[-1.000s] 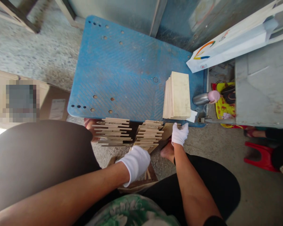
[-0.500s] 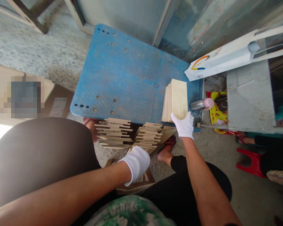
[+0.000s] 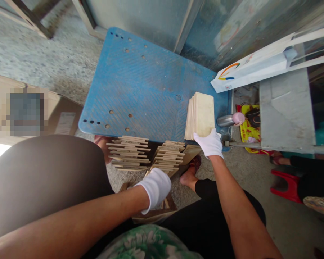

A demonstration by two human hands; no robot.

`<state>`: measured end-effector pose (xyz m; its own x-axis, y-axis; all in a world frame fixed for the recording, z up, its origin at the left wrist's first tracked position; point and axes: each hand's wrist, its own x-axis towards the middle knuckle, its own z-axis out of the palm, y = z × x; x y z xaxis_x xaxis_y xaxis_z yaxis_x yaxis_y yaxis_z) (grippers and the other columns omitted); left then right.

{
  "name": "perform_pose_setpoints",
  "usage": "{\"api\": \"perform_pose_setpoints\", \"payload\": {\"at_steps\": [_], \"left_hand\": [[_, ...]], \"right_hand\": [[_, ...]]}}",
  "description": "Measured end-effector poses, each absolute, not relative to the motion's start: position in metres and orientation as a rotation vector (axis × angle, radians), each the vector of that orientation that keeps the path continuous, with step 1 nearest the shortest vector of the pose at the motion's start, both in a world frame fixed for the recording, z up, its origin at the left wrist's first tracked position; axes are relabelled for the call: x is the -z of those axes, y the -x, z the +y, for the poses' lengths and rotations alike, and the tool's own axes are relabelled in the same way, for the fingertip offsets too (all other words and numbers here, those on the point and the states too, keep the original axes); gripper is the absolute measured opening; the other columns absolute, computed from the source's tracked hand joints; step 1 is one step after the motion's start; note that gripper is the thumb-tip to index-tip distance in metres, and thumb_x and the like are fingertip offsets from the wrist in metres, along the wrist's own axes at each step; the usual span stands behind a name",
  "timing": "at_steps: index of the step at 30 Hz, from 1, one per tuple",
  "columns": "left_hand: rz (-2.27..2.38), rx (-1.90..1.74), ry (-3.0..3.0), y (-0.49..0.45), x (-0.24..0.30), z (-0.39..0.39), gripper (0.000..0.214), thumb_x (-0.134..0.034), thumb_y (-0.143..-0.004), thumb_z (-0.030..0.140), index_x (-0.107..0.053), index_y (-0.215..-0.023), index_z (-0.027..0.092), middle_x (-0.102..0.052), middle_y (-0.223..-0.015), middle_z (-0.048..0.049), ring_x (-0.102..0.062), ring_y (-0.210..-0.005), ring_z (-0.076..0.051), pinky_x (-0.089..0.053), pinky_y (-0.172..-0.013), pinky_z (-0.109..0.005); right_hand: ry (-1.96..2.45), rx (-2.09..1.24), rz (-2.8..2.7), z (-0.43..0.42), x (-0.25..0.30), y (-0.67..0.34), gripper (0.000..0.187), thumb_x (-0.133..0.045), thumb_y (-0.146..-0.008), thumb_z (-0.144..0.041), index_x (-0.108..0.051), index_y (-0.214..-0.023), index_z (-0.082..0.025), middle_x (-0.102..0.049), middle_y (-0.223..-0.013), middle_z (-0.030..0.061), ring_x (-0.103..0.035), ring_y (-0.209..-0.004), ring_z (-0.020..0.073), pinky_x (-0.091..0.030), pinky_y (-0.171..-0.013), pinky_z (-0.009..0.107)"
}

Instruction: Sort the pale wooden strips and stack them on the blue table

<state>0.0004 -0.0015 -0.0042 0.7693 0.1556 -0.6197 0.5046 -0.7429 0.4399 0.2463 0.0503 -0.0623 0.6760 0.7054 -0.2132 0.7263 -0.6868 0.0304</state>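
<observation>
My right hand (image 3: 209,142), in a white glove, grips the near end of a stack of thin wooden boards (image 3: 204,111), thumb on the left side and fingers on the right. The stack lies at the right end of a blue plastic tabletop (image 3: 148,86), its boards slightly fanned to the left. My left hand (image 3: 157,187), also gloved, is curled at the near end of a staggered pile of wooden slats (image 3: 169,156) below the table edge. Its fingers are turned away and hidden, so what it holds cannot be seen. Beside that pile is a second staggered pile (image 3: 129,153).
A steel flask with a pink lid (image 3: 228,119) lies right of the boards. Behind it is a white paper bag (image 3: 248,73). A grey metal surface (image 3: 286,115) adjoins on the right, with a red stool (image 3: 285,185) below. A cardboard box (image 3: 55,111) sits left.
My right hand stays on the board stack, its thumb slightly further left. The left hand has barely moved. The view has shifted a little.
</observation>
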Motion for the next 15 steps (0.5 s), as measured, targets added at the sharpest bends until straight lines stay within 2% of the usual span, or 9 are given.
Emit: {"api": "perform_pose_setpoints", "payload": {"at_steps": [5, 8, 11, 15], "left_hand": [[0.465, 0.731, -2.401, 0.0, 0.003, -0.002, 0.016, -0.058, -0.077, 0.005, -0.065, -0.091, 0.0, -0.066, -0.085, -0.0244, -0.067, -0.078, -0.033, -0.05, -0.063, -0.04], [0.452, 0.736, -2.414, 0.0, 0.0, -0.002, 0.019, -0.06, -0.075, 0.005, -0.066, -0.092, 0.001, -0.067, -0.086, -0.0241, -0.067, -0.078, -0.033, -0.051, -0.062, -0.04], [0.448, 0.753, -2.405, 0.0, -0.003, 0.0, 0.02, -0.063, -0.073, 0.006, -0.067, -0.093, 0.001, -0.067, -0.087, -0.0246, -0.067, -0.079, -0.033, -0.051, -0.063, -0.04], [0.441, 0.787, -2.362, -0.001, -0.005, 0.002, 0.019, -0.059, -0.077, 0.007, -0.067, -0.093, 0.001, -0.067, -0.089, -0.0242, -0.067, -0.082, -0.034, -0.051, -0.065, -0.041]], "right_hand": [[-2.753, 0.319, 1.062, 0.014, 0.054, -0.232, 0.097, -0.062, -0.064, -0.07, -0.037, -0.136, -0.01, -0.056, -0.118, 0.0217, -0.058, -0.106, 0.0369, -0.047, -0.086, 0.047], [-2.76, 0.384, 1.075, 0.004, 0.05, -0.23, 0.096, -0.059, -0.064, -0.072, -0.037, -0.136, -0.013, -0.055, -0.122, 0.0191, -0.058, -0.108, 0.0353, -0.048, -0.087, 0.045], [-2.784, 0.377, 1.152, 0.013, 0.048, -0.234, 0.102, -0.056, -0.064, -0.076, -0.032, -0.14, -0.013, -0.049, -0.131, 0.019, -0.049, -0.121, 0.0332, -0.042, -0.096, 0.042], [-2.74, 0.359, 1.116, 0.047, 0.051, -0.242, 0.127, -0.054, -0.058, -0.084, -0.015, -0.148, -0.002, -0.036, -0.142, 0.0267, -0.034, -0.133, 0.0363, -0.033, -0.105, 0.043]]}}
